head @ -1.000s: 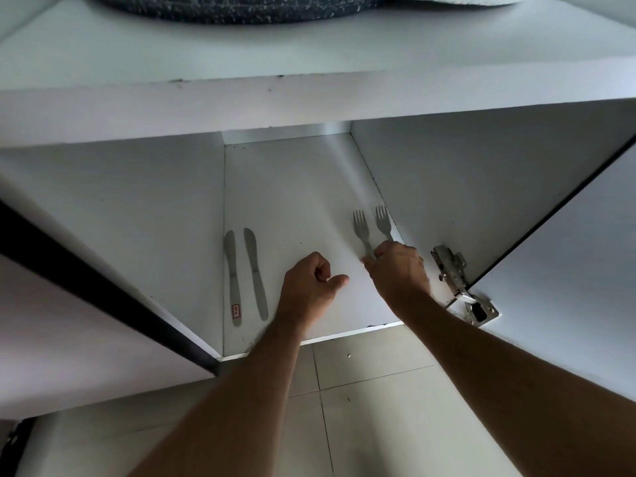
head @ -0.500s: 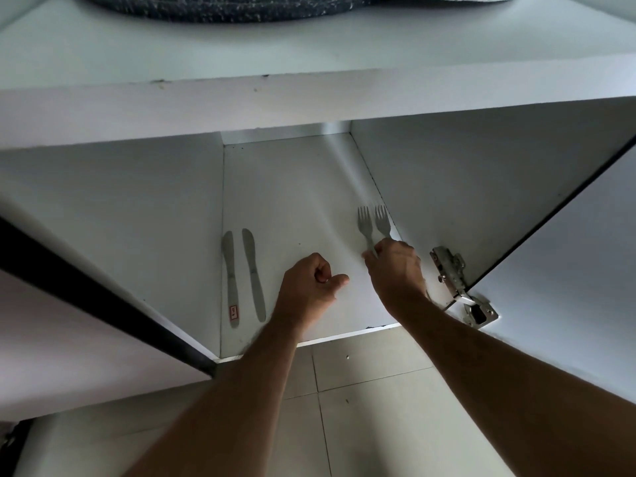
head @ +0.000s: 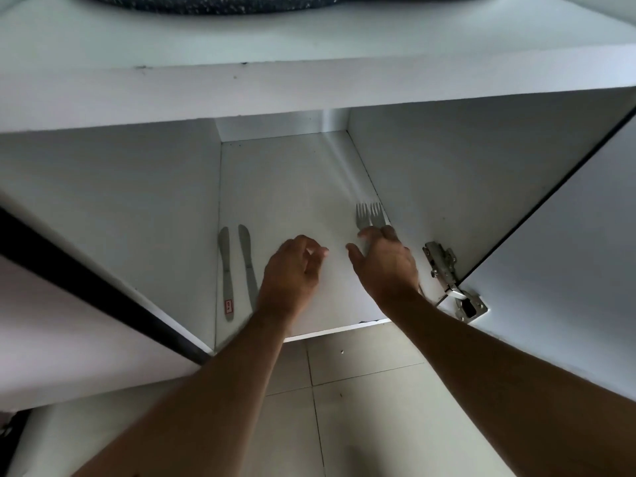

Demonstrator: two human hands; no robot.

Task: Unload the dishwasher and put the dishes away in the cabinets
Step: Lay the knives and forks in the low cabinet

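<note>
Two metal forks (head: 370, 216) lie side by side, tines pointing inward, at the right edge of the white cabinet floor (head: 292, 180). My right hand (head: 385, 266) lies over their handles with fingers stretched out and thumb spread; the handles are hidden under it. Against the left wall lie two table knives (head: 225, 270), one with a red sticker on its handle. My left hand (head: 292, 273) hovers over the middle of the shelf, fingers loosely curled, holding nothing.
The cabinet's right door (head: 568, 253) stands open on a metal hinge (head: 444, 266). The left door (head: 69, 321), with a dark edge, is open too. A white counter with a dark speckled pan (head: 241, 3) runs above. Tiled floor (head: 361, 390) lies below.
The two forks have been brought close together. My right hand has gone from gripping the fork handles to lying flat over them. My left fist has loosened.
</note>
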